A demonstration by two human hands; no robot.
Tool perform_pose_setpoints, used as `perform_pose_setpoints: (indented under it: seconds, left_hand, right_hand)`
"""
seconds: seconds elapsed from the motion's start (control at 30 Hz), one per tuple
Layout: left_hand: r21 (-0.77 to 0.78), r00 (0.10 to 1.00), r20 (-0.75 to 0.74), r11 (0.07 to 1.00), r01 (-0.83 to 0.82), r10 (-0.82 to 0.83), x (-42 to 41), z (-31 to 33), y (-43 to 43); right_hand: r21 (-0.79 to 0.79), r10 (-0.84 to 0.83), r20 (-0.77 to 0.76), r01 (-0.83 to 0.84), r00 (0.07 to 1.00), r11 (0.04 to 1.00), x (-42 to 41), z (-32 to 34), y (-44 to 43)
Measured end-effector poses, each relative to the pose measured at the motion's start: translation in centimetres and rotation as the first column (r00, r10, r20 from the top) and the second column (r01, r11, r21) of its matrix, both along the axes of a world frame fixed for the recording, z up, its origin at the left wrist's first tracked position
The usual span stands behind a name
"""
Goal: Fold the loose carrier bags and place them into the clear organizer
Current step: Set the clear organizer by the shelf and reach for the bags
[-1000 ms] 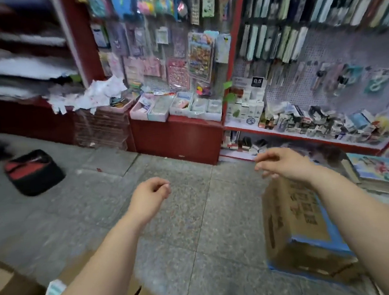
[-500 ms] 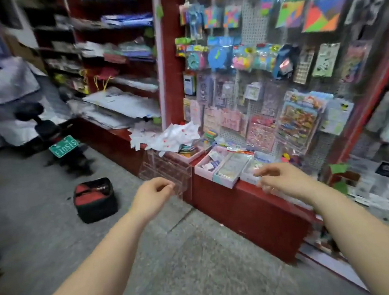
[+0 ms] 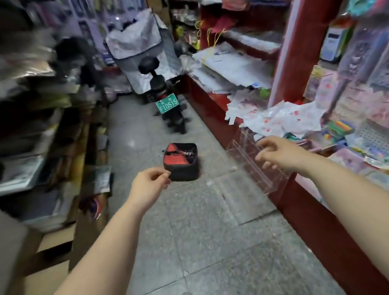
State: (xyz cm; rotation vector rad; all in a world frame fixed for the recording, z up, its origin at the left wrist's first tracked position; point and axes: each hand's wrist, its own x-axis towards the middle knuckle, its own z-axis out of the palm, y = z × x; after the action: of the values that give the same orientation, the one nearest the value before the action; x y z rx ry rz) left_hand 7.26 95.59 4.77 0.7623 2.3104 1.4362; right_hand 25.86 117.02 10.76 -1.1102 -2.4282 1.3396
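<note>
Right hand point(image 3: 281, 155) now before the clear organizer point(image 3: 254, 174); left hand point(image 3: 148, 188) alongside; all fingers loosely curled, empty.

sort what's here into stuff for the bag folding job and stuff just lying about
For the job: carrier bags, clear organizer, left hand and right hand, both holding nothing.

Lying about: red-black case on the floor, scooter, paper stacks on the shelf.
</note>
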Motion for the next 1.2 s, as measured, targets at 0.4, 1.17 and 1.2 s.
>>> perform_pose_setpoints:
  seconds: [0.4,1.17,1.2]
  left_hand:
    - [-0.055,0.997,0.059,0.997,-0.048,0.051,-25.4,-2.4,11.4]
    - [-0.065,0.991,0.097,0.993,0.096,-0.090,-70.6,-2.1,39.8]
    - [-0.066,0.988,0.097,0.989,0.129,-0.122,-72.8,-2.4,41.0]
  right_hand:
    - [-0.047,-0.045,-0.051,0.042,0.998,0.998,-27.9,-2.6,12.8]
    - [-0.114,-0.074,-0.065,0.066,0.995,0.991,-73.3,-4.5,39.5]
    - [-0.121,-0.106,-0.060,0.098,0.993,0.988,-74.7,-5.0,40.2]
